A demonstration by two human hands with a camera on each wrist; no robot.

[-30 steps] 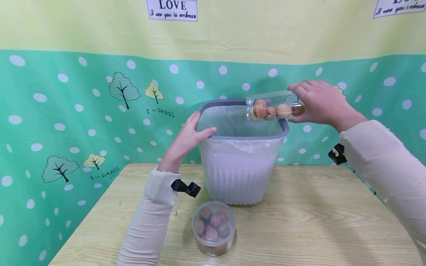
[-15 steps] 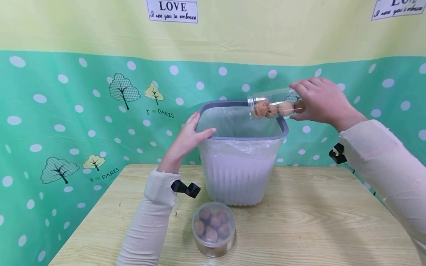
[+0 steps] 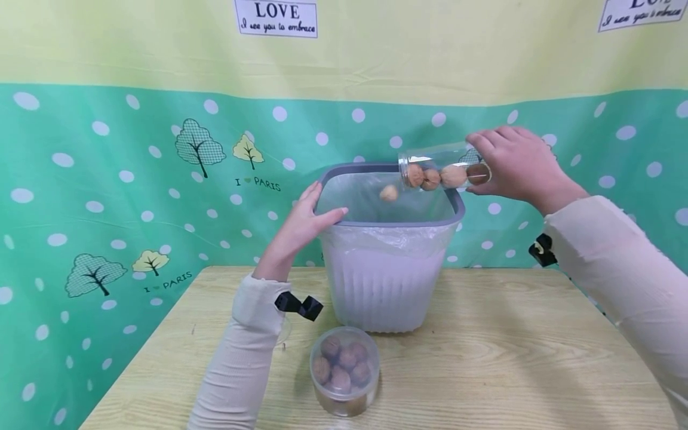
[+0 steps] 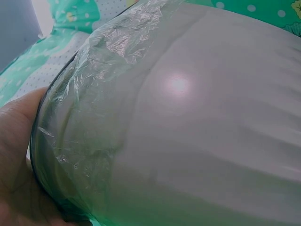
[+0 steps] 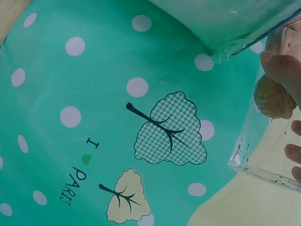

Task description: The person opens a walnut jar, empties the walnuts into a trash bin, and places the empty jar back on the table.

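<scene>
The left hand (image 3: 298, 230) grips the bin (image 3: 387, 275) at its rim, thumb spread, while the right hand (image 3: 518, 166) curls round a near-level jar (image 3: 441, 157), one walnut (image 3: 389, 193) out at the bin's mouth, apparently four more walnuts (image 3: 454, 175) left inside, and the bin's bottom hidden.

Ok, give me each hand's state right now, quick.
Left hand: closed over the grey plastic rim of the white ribbed bin.
Right hand: holding the clear cylindrical plastic jar, tipped sideways, round brown walnuts inside.
</scene>
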